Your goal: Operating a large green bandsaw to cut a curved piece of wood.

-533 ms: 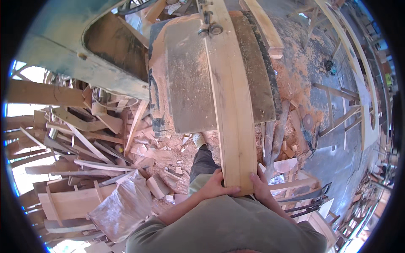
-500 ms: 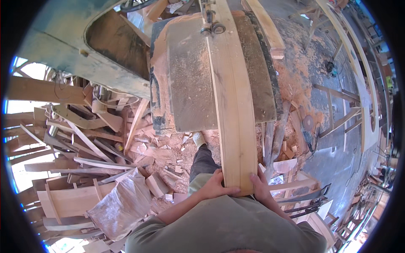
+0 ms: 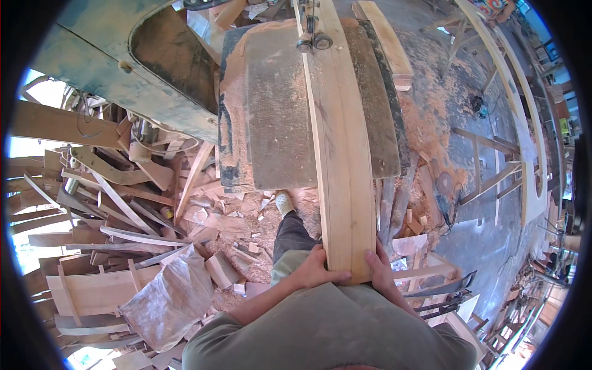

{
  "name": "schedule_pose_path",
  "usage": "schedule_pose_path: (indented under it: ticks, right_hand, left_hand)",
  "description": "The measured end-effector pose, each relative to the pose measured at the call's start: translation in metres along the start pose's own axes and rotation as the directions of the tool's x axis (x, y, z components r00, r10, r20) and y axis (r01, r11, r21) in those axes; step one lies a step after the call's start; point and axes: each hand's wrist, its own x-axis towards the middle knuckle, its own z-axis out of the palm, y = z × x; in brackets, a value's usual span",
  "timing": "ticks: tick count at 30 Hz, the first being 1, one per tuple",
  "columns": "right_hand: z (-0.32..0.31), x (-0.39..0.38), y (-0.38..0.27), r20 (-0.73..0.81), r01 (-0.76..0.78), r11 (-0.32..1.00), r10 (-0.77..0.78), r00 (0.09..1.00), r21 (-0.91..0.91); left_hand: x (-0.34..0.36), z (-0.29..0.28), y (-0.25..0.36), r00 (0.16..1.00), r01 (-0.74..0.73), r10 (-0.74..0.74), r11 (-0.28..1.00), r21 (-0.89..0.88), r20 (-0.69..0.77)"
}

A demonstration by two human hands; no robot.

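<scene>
A long pale wooden plank (image 3: 345, 166) lies lengthwise over the sawdust-covered machine table (image 3: 277, 117), its near end reaching my waist. My left hand (image 3: 314, 269) grips the left corner of that end, thumb on top. At the right edge, my right hand (image 3: 381, 271) is closed round the plank, its thumb along the side; the fingers underneath are hidden. Toward the far end, a metal guide with two small rollers (image 3: 313, 42), like a bandsaw's, stands at the plank's left edge. Whether a blade is in the wood there is too small to tell.
The machine's green body (image 3: 92, 61) rises at far left. Beyond the table's right edge lies another timber (image 3: 385, 43). Offcuts (image 3: 135, 203) and a plastic sheet (image 3: 172, 296) crowd the left floor. On the right are a power tool (image 3: 443, 194) and wooden frames (image 3: 524, 123).
The view has shifted slightly, so the surroundings sit a little farther left. Both hands keep the same hold on the plank; any slide of the plank is too small to tell.
</scene>
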Motion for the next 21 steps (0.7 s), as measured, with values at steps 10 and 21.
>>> schedule_pose_path:
  ticks: [10,21]
  right_hand:
    - [0.000,0.009,-0.004,0.004,-0.029,0.997,0.029,1.000,0.073]
    - [-0.003,0.013,-0.005,-0.006,-0.016,0.999,0.017,1.000,0.051]
  left_hand:
    - [0.005,-0.003,0.017,0.996,-0.076,0.073,0.994,-0.078,-0.045]
    - [0.009,0.001,0.006,0.992,-0.069,0.067,0.997,-0.018,-0.107]
